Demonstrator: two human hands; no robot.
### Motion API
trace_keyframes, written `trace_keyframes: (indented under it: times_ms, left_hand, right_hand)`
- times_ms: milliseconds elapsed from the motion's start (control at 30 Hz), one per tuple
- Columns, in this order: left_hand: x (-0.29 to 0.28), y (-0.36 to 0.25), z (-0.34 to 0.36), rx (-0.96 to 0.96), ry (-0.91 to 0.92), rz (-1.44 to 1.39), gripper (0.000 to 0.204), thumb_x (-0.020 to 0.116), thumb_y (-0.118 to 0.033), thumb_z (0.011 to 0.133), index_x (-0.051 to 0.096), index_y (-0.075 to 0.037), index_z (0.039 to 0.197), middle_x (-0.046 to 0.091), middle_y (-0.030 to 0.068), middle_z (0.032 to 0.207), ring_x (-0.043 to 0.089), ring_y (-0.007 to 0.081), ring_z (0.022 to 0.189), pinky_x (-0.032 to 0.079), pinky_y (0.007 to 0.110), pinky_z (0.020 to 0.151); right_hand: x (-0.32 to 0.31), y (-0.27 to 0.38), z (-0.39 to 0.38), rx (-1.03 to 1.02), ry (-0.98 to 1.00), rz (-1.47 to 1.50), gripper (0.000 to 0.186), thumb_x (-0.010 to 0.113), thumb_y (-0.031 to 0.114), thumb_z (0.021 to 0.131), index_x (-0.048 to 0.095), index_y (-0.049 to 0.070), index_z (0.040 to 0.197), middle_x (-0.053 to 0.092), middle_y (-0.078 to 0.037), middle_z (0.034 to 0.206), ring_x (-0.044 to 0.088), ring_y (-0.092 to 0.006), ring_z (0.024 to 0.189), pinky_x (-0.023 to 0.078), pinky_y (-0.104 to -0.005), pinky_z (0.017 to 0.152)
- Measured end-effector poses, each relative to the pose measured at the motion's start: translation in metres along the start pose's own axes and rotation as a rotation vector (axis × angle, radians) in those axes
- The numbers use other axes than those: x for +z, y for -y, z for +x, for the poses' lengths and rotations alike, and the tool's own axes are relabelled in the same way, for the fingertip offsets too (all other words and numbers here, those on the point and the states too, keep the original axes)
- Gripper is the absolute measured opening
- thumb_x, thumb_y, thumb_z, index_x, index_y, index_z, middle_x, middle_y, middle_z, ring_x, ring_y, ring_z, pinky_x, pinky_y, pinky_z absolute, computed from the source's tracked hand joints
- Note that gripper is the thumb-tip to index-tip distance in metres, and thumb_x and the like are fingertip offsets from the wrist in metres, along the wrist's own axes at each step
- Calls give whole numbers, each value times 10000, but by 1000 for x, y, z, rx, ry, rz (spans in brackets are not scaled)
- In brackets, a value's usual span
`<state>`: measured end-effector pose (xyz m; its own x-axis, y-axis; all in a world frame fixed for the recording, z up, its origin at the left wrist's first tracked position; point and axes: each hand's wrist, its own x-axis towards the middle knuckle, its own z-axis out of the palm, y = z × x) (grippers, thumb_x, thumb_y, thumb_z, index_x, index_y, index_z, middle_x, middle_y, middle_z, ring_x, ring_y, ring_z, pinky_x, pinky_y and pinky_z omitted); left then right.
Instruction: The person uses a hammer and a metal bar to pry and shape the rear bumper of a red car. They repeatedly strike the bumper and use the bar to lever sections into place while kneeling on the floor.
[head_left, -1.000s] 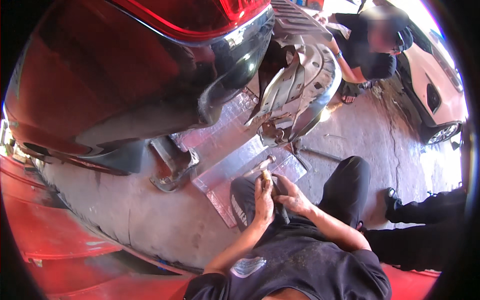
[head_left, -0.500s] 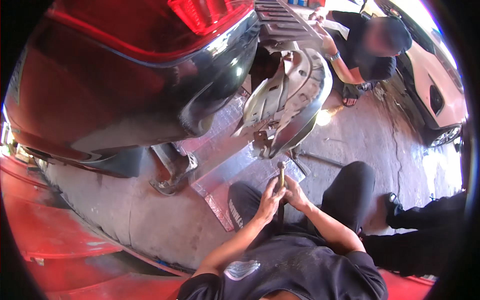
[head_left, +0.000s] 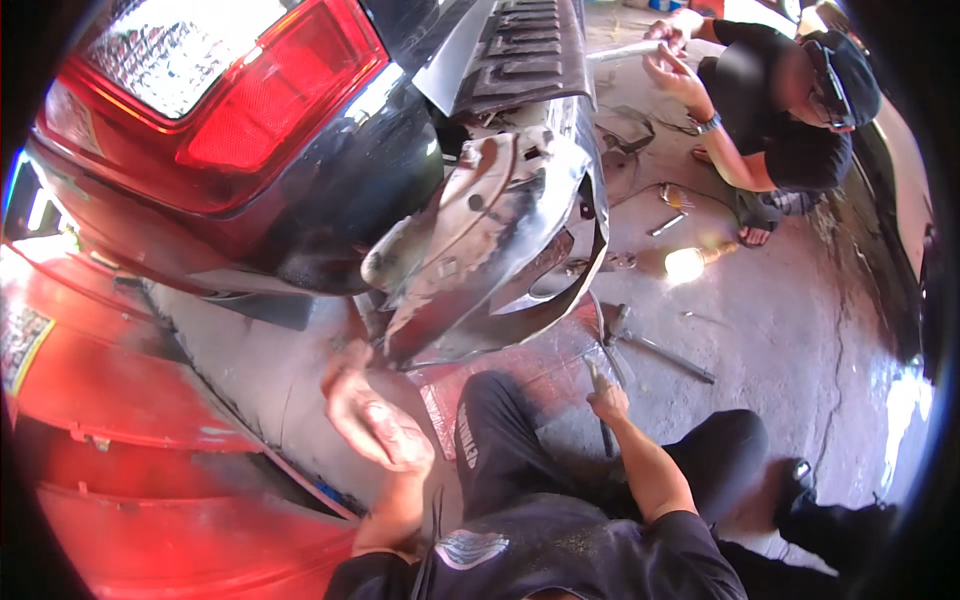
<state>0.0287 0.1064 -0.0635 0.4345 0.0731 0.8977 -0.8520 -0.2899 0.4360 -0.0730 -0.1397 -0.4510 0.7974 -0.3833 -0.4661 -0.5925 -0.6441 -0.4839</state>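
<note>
My left hand (head_left: 382, 418) is raised beside my left knee, its fingers stretched out and blurred by motion, with nothing visible in it. It is nearest the lower end of a bent, dented car body panel (head_left: 480, 225) with bare and scraped metal. My right hand (head_left: 608, 402) is closed around a tool (head_left: 595, 374) with a brass-coloured end. A dark shaft shows below the fist; what kind of tool it is I cannot tell. The tool is apart from the panel, over the silvery sheet (head_left: 540, 365) on the floor.
The dark car's rear corner with its red tail light (head_left: 290, 85) stands at upper left. Red body panels (head_left: 150, 400) lie at left. A long-handled hammer (head_left: 665, 357) and a lit lamp (head_left: 686, 264) lie on the floor. Another person (head_left: 770, 110) crouches at far right.
My hands, together on the tool before, have parted. The left has swung left toward the panel's lower end; the right keeps the tool, further right. The view has shifted.
</note>
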Motion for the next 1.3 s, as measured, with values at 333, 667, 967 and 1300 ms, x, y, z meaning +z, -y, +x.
trace_keyframes:
  times_ms: [333,667,967,1300]
  left_hand:
    - [61,-4,44,185,-126,315,441,296,-284,1038,537,81,1095,549,242,1145,546,323,1067,443,432,947]
    - [68,5,45,165,-216,363,566,282,-437,1035,530,66,1107,555,224,1150,538,334,1089,438,490,979]
    - [60,11,36,90,-283,365,555,351,-464,1026,528,53,1121,600,198,1063,617,300,1001,545,427,875]
    - [20,11,-43,-84,6,192,545,415,-498,1017,493,20,1169,605,185,1069,622,286,956,541,403,841]
  right_hand:
    - [24,-33,30,-141,-97,-145,285,451,205,957,598,134,1190,612,-227,1001,640,-429,932,504,-527,784]
    - [-17,-8,33,-248,70,-173,500,582,132,842,543,184,1338,618,-222,1035,639,-378,925,530,-490,732]
    - [27,-15,64,-459,-122,-533,425,499,154,916,493,196,1339,536,-226,1083,608,-352,890,537,-436,642]
    - [8,-13,63,-473,97,-129,616,614,264,880,405,283,1458,532,-257,1197,603,-440,1042,524,-490,832]
